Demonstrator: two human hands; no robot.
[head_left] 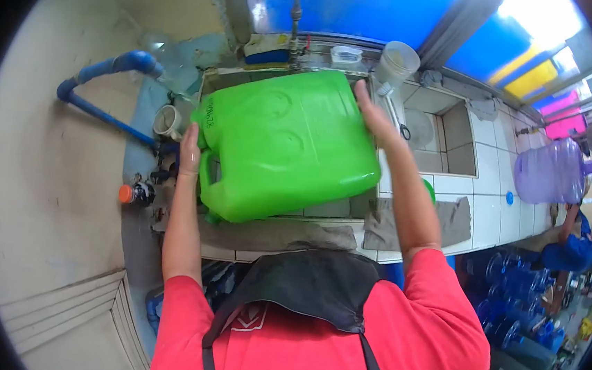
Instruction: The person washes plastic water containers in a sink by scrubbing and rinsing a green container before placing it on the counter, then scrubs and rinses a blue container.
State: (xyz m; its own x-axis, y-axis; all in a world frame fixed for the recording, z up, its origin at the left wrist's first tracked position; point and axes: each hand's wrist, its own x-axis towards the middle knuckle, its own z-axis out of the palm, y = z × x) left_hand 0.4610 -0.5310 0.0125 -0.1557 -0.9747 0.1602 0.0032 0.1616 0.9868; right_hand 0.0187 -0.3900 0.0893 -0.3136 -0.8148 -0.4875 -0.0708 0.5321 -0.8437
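Note:
A big green plastic water jug (288, 149) lies tilted on its side over the tiled sink (329, 208), its neck end toward the left and dark printed marks near that end. My left hand (191, 150) presses against the neck end, near the built-in handle, with its fingers pointing up. Against the upper right of the jug's base lies my right hand (372, 114), fingers stretched along it. Between both palms the jug is held; its underside is hidden.
A second tiled basin (456, 131) and a purple water bottle (551, 172) lie to the right. Behind stand a plastic tub (399, 57) and a brush (385, 90). A white mug (167, 120) and orange-capped bottle (137, 193) are left. Another person's sleeve (569, 254) shows far right.

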